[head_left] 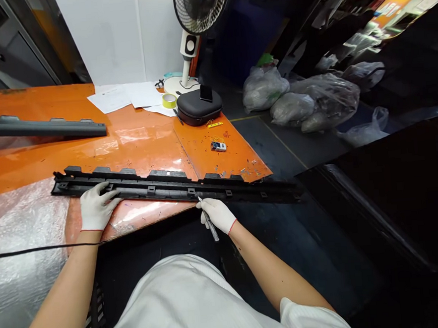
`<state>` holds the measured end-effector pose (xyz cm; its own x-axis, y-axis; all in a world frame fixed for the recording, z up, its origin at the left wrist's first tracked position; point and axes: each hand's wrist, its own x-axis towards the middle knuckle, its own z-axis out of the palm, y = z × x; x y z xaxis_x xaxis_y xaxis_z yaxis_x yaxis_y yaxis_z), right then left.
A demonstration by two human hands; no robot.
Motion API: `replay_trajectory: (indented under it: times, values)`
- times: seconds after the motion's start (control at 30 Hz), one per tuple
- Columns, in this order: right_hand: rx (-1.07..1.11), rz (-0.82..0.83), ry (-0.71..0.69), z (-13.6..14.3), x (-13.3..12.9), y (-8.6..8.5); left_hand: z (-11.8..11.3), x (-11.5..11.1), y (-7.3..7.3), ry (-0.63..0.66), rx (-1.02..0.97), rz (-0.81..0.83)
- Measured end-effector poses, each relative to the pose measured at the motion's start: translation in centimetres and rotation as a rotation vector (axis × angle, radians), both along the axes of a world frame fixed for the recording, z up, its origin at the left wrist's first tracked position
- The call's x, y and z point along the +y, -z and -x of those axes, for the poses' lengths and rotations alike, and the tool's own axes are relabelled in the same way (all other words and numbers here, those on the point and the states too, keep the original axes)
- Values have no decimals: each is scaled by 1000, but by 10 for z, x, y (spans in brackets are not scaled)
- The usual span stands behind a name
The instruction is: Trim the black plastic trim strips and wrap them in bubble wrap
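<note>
A long black plastic strip (pixel 171 185) with raised tabs and small square clips lies across the front of the orange table, its right end jutting past the table edge. My left hand (pixel 98 206), in a white glove, grips the strip near its left end, fingers over the front rim. In my white-gloved right hand (pixel 216 215) is a slim knife (pixel 211 227), held like a pen. The pale tip of the knife is at the strip's front edge, close to a middle clip.
Bubble wrap (pixel 22 225) covers the left front of the orange table (pixel 145 144). Another dark strip (pixel 42 128) lies at the back left. Toward the back are papers (pixel 122 97), yellow tape (pixel 169 100), a black case (pixel 199 106) and a fan (pixel 190 45). A cable (pixel 39 248) crosses the left.
</note>
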<state>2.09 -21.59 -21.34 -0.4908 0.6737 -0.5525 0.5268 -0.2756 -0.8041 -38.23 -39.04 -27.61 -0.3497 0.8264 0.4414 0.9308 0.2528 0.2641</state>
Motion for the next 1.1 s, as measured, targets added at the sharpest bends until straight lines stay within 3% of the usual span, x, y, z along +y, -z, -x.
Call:
replay_trajectory:
  times: [0.4,1.1]
  values:
    - [-12,40,36,13,10,14,0,-1,6,-14,13,16]
    - [-27,-59,-150,17,19,20,1,-2,8,25,82,-30]
